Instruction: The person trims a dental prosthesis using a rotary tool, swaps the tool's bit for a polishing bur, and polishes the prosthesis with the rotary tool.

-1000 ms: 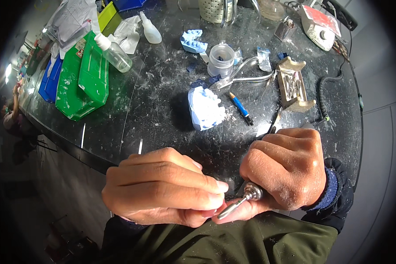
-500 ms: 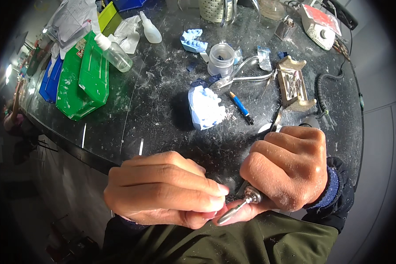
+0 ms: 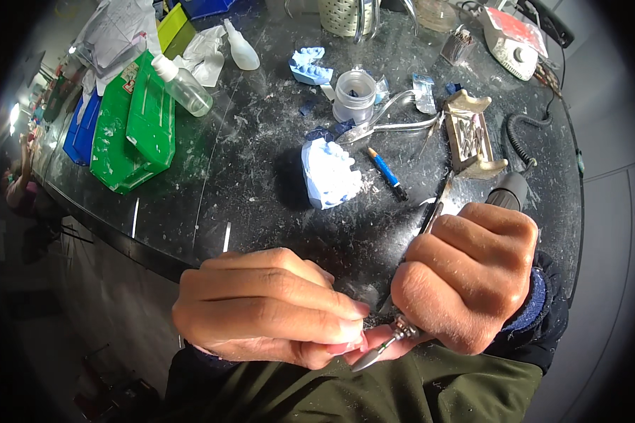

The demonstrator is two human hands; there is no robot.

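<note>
The right hand is closed in a firm grip around a rotary handpiece, whose metal bur points near and left, over the olive cloth. The left hand's grip is drawn to a pinch just beside the right thumb; its fingers cover whatever lies between them, so I cannot tell what it has hold of. Farther out on the black bench stand a pale blue dental cast and, right of it, a blue pencil. Beyond are metal pliers, a clear jar and a smaller blue cast; green bins lie far left.
</note>
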